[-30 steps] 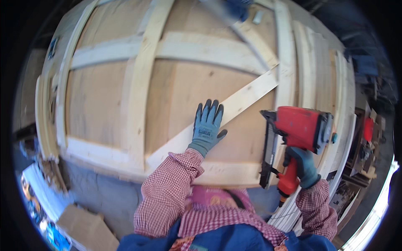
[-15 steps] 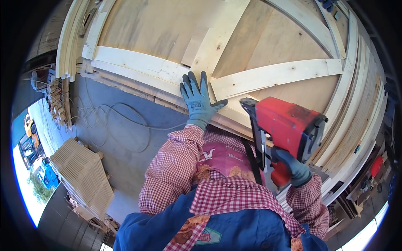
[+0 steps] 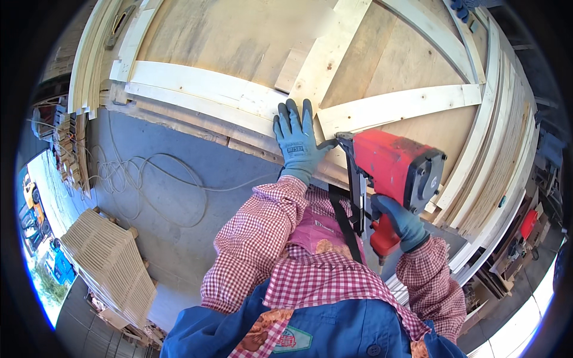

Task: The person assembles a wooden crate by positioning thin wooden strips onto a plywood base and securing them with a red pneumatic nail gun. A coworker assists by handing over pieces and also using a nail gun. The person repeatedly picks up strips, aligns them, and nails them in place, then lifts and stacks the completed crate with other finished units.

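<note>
Left hand (image 3: pixel 297 148) rests flat on the frame (image 3: pixel 197 83), fingers (image 3: pixel 293 113) extended and released. Right hand (image 3: pixel 403 222) has its fingers clenched around the nail gun (image 3: pixel 385 158), at the frame's near edge; its nose (image 3: pixel 344 142) sits just beside the left thumb (image 3: pixel 327 145). A slat (image 3: pixel 412 104) lies beyond the gun.

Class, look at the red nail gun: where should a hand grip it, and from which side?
Take the nail gun by its handle, probably from the person's right, as the right hand does. The handle sits below the bulky body and looks slim enough for fingers to wrap; the long, dark magazine lies on the left, so the right seems freer.
</note>
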{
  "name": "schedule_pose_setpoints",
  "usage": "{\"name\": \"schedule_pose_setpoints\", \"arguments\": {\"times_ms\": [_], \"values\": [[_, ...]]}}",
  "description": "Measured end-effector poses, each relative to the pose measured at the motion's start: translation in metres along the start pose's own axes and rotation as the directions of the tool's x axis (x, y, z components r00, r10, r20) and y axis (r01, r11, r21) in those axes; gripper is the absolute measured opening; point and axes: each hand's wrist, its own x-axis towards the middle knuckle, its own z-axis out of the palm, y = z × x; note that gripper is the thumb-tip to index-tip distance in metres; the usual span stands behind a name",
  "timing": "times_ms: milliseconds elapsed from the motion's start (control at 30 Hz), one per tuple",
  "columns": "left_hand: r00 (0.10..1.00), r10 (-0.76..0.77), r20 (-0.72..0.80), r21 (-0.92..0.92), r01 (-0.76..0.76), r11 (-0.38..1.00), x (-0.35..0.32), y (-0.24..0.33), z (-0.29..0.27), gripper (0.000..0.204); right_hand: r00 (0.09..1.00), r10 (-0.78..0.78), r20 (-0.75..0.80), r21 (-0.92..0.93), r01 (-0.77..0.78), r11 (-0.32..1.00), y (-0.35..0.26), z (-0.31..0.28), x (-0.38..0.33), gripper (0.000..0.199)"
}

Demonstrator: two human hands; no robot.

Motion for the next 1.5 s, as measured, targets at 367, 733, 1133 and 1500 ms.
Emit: {"name": "schedule_pose_setpoints", "arguments": {"times_ms": [367,733,1133,1500], "values": [[0.933,0.334,0.135,-0.248,-0.295,0.923,-0.006,-0.056,-0.042,0.115,0.999,-0.007,-0.047,-0.010,0.007,1.000,-0.015,0.024,0.003,0.020],[0.974,0.218,0.068,-0.212,-0.199,0.957,-0.046,-0.081,-0.077,0.096,0.979,-0.190,-0.069,0.100,0.197,0.975,0.026,-0.018,-0.021,0.044],[0.951,0.238,0.197,-0.136,-0.214,0.967,-0.018,-0.022,-0.072,0.097,0.550,-0.516,-0.657,-0.510,0.180,0.841,0.148,-0.216,-0.084,0.047],[0.979,-0.029,0.200,-0.079,0.046,0.996,-0.083,0.035,-0.058,0.097,0.688,0.073,-0.722,0.468,0.407,0.784,0.216,-0.430,-0.012,0.019]]}}
